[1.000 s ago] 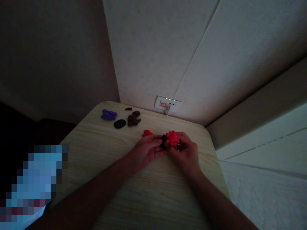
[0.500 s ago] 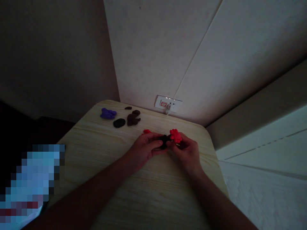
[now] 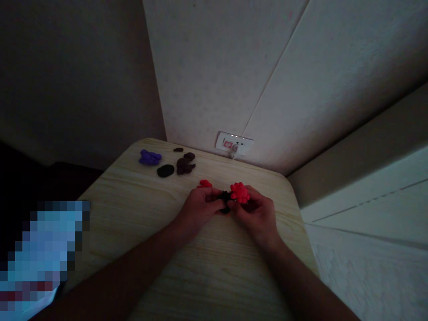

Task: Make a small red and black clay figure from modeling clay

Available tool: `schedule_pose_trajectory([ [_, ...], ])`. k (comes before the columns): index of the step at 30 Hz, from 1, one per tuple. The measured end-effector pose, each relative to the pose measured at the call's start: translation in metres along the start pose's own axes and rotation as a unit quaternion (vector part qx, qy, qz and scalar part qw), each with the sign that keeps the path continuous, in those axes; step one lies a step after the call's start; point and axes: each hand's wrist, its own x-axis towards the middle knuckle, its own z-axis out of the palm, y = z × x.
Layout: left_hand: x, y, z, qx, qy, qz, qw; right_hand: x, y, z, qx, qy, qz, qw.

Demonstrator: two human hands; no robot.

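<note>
Near the middle of the table, my left hand pinches a small black clay piece between thumb and fingers. Close against it on the right, my right hand is closed on a bumpy red clay piece, shaped like a flower head. The black piece lies between both sets of fingertips, and whether it is joined to the red one I cannot tell. Just beyond my left fingers rests another bit of red clay, partly hidden by the hand.
Purple clay, a flat black clay lump, brown clay lumps and a small brown scrap lie on the wooden table at the back left. A wall socket holds a plug. A blurred-out bright screen stands at left.
The red flower-like clay has shifted slightly left and turned more toward me. My left fingers have drawn back a little, and the red bit behind them shows more.
</note>
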Motion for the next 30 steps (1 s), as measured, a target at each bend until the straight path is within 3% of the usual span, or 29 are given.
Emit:
schedule_pose_trajectory([
  [15, -0.0003, 0.0004, 0.0021, 0.022, 0.029, 0.006, 0.999, -0.0025, -0.0002, 0.003, -0.106, 0.015, -0.031, 0.994],
  [24, -0.0003, 0.0027, -0.0005, -0.06, -0.015, -0.007, 0.998, 0.0007, 0.0041, -0.004, -0.171, 0.042, -0.053, 0.983],
  [30, 0.0004, 0.0019, -0.0021, -0.09, -0.012, -0.017, 0.996, 0.0008, 0.0052, -0.0061, -0.175, 0.04, -0.057, 0.982],
])
